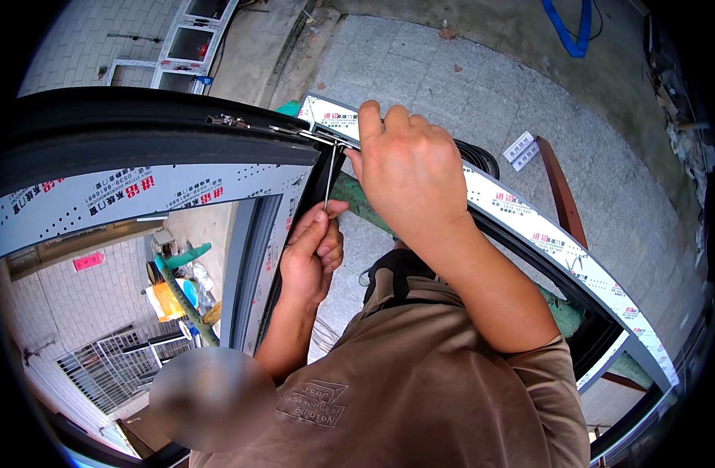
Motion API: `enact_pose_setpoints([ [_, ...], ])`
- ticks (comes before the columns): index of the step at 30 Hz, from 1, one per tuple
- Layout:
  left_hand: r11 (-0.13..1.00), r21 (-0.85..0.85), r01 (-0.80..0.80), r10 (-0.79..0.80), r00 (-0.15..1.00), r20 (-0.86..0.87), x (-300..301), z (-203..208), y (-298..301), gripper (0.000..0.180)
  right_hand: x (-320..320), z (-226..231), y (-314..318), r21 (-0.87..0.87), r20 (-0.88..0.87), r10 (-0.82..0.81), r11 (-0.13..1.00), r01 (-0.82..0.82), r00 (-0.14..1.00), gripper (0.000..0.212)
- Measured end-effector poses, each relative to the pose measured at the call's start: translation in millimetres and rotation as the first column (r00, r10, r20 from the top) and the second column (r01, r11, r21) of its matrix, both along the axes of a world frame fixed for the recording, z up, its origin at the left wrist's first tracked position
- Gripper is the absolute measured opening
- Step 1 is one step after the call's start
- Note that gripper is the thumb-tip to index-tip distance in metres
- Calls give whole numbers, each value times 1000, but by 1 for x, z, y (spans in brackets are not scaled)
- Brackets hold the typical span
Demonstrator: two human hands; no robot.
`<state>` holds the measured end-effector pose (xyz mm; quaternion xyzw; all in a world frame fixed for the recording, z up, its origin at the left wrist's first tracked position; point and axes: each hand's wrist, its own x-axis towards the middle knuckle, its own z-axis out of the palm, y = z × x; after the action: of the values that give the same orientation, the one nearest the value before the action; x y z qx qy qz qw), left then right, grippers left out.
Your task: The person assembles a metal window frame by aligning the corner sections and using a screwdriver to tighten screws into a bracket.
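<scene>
My left hand [309, 253] pinches the lower end of a thin metal rod [331, 175], which looks like a hex key. The rod stands nearly upright, its top at the metal hinge arm [317, 136] in the corner of the window. My right hand [410, 168] is wrapped over the window frame [513, 204] beside that hinge, its fingertips partly hidden. White printed film covers this frame. To the left, the glazed window sash [151, 186], with black seals and similar film, stands at an angle to the frame. A small metal fitting [229, 121] sits on the sash edge.
A green beam [361, 204] runs beneath the frame. Coiled black cable [478, 158], a reddish-brown strip [562, 191] and a small white printed piece [520, 150] lie on the paving. A blue strap [573, 35] is at the far right, and white-framed panels [190, 47] are at the far left.
</scene>
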<state>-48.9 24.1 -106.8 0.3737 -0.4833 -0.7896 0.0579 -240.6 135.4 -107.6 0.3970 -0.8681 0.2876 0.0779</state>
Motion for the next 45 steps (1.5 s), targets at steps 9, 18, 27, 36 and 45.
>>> enact_pose_setpoints([
  [9, 662, -744, 90, 33, 988, 149, -1, -22, 16, 32, 0, -3, 0, 30, -35, 6, 1000, -5, 999, 42],
  [18, -15, -974, 225, 47, 973, 224, -5, -31, 14, 29, 0, -2, 0, 4, 7, -4, 1000, 4, 1000, 53],
  [27, 299, -916, 269, 20, 958, 288, -10, -22, 24, 21, -1, -6, -1, 15, -14, -13, 1000, 13, 1000, 51],
  [36, 452, -857, 247, -34, 965, 260, -5, -25, 19, 18, 0, -13, -3, -31, -50, -23, 999, 22, 998, 29],
  [45, 500, -816, 289, -65, 953, 297, 35, -29, 29, 21, 3, -13, -3, -64, -47, -68, 996, 65, 997, 30],
])
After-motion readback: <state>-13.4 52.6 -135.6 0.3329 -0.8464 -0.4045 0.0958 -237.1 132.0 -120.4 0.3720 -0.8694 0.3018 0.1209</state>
